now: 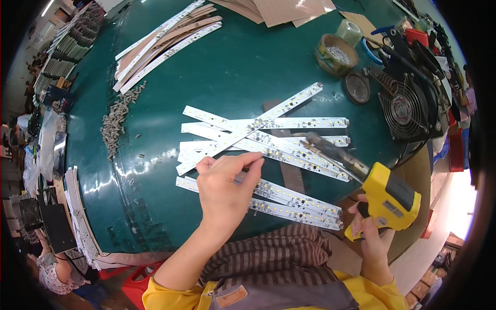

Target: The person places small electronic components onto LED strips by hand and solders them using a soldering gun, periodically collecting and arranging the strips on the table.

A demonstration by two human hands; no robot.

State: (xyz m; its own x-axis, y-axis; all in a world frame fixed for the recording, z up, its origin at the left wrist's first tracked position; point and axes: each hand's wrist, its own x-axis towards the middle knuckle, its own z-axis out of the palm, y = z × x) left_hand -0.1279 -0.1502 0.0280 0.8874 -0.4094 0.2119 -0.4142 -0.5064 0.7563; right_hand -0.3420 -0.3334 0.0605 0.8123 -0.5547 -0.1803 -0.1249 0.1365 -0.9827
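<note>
White LED strip boards (310,123) lie crossed in a loose pile on the green tabletop, with one laid slantwise across the top. Over the near left part of the pile, my left hand (225,183) has its thumb and forefinger pinched together; whatever is between the tips is too small or hidden to make out. My right hand (369,227) is wrapped round the handle of a yellow soldering gun (391,199). The gun's dark, metal front end points left, above the right ends of the boards. More boards (297,204) fan out below the left hand, partly covered by it.
Small grey parts (116,121) are heaped on the left. A bundle of strips (165,44) lies at the far left. To the right stand a round tin (336,54), a clear tape roll (349,32), a coiled-wire iron holder (385,80) and a fan (405,108). Brown sheets (284,10) sit far back.
</note>
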